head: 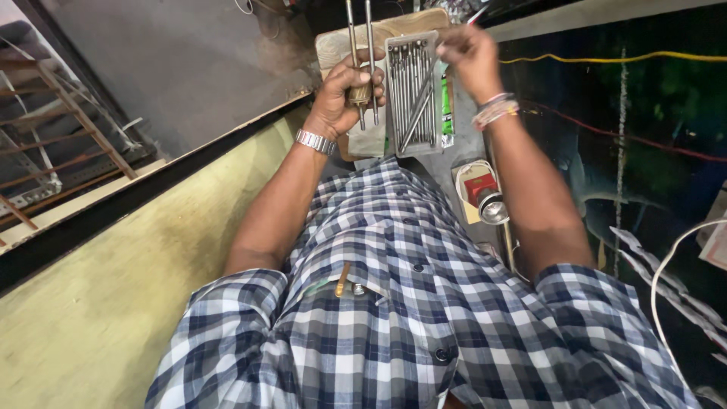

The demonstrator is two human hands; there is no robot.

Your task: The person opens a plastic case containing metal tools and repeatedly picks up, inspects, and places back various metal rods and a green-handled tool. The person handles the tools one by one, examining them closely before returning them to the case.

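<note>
Checked shirt fills the near view, pen-like items clipped in its pocket. Left hand, watch on the wrist, fingers closed tight around the brass base of a two-rod metal piece; rods stick up past the far edge of the wooden board. Right hand, thread bands at the wrist, fingertips pinched together at the far right corner of the flat tray of long metal rods; can't tell if anything is between them. Tray sits on the board, just right of the left hand, one rod lying diagonal across the rest.

Risks, my read: tray overhangs the board, so a nudge from either wrist could tip it and spill rods. Loose diagonal rod could roll off first. Grip on the brass base is one-handed, so the long rods could swing.

Red-and-silver torch-like item lies near the bench's near edge. Yellow cable runs along the dark right wall; white cable beside it. Metal stair frame far left.
</note>
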